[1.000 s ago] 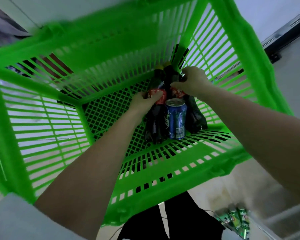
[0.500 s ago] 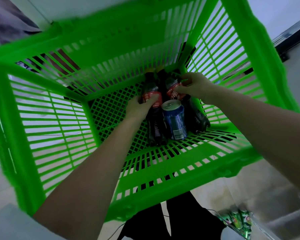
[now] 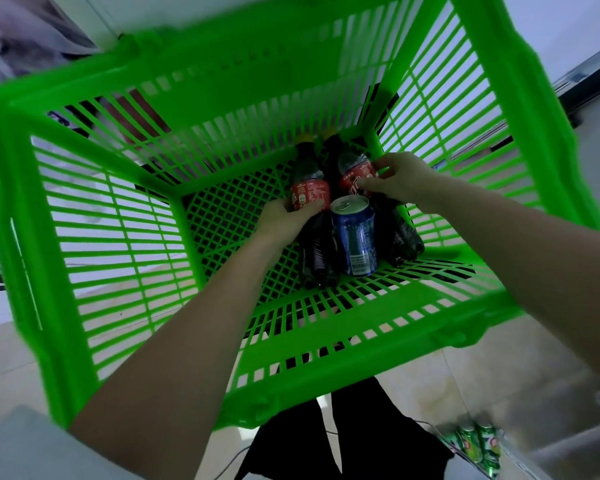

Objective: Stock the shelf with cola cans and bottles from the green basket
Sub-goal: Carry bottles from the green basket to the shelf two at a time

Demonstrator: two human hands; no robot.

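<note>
Both my arms reach down into the green basket (image 3: pixel 326 327). In its far right corner lie dark cola bottles with red labels and a blue can (image 3: pixel 355 237) between them. My left hand (image 3: pixel 286 216) is closed around the left cola bottle (image 3: pixel 309 197) at its label. My right hand (image 3: pixel 400 180) grips the right cola bottle (image 3: pixel 355 174) at its label. A third bottle (image 3: pixel 331 150) with a yellow cap shows behind them, partly hidden.
Several green cans (image 3: pixel 475 445) stand on a shelf at the lower right. Pale floor tiles (image 3: pixel 14 368) surround the basket. My dark trousers (image 3: pixel 343 438) show below the basket's near wall.
The view has shifted, so the basket sits a little lower and to the right. Both hands have slid down from the bottle tops onto the red labels.
</note>
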